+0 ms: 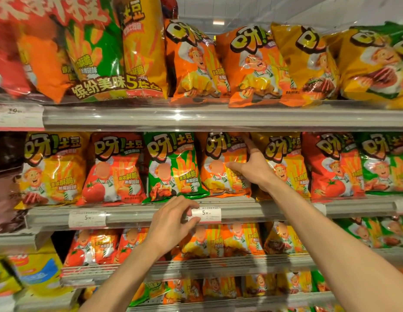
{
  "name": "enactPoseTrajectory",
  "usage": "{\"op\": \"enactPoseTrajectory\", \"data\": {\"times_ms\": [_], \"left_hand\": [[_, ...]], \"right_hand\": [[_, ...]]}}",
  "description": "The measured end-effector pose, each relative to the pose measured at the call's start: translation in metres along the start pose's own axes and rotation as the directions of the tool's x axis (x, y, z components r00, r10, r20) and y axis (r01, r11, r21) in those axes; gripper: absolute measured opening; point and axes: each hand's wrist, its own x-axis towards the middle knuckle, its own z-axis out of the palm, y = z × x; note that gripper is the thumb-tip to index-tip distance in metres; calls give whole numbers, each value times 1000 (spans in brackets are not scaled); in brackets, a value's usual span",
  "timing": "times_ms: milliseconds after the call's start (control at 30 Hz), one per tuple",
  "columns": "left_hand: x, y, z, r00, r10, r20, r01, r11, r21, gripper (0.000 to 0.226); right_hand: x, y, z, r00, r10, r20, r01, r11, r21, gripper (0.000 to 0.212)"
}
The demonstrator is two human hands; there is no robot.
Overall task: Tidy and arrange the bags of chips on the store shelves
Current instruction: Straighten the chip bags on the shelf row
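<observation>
Chip bags stand upright in a row on the middle shelf: yellow, red, green, orange, then more yellow, red and green ones. My right hand lies against the orange bag's right edge, thumb on its front, fingers reaching behind between it and the yellow bag next to it. My left hand pinches the white price tag on the shelf's front rail, just below the orange bag.
The top shelf carries larger orange and yellow bags and a multipack at left. Two lower shelves hold more small bags. A second price tag sits on the rail further left. Dark packages stand at the far left.
</observation>
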Motion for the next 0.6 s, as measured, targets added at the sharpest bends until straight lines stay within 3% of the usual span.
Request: {"op": "enactPoseTrajectory", "data": {"times_ms": [133,333,467,533,600], "left_hand": [[-1,0,0,1000,2,9,-2,1000,-3,24],[-2,-1,1,1000,8,-7,-8,1000,-9,25],[-9,2,6,1000,-19,-4,19,999,-30,28],[-16,3,9,998,-68,3,68,997,-44,34],[-28,2,13,1000,-7,-28,7,1000,-26,37]], "right_hand": [[-5,-1,3,999,37,-13,-38,998,-44,78],[-45,-3,9,991,-62,-118,47,990,-132,90],[-95,11,15,977,-179,-115,142,951,-274,68],[-120,26,22,982,-173,-77,132,917,-377,57],[-146,41,35,989,-145,-43,109,881,-460,56]]}}
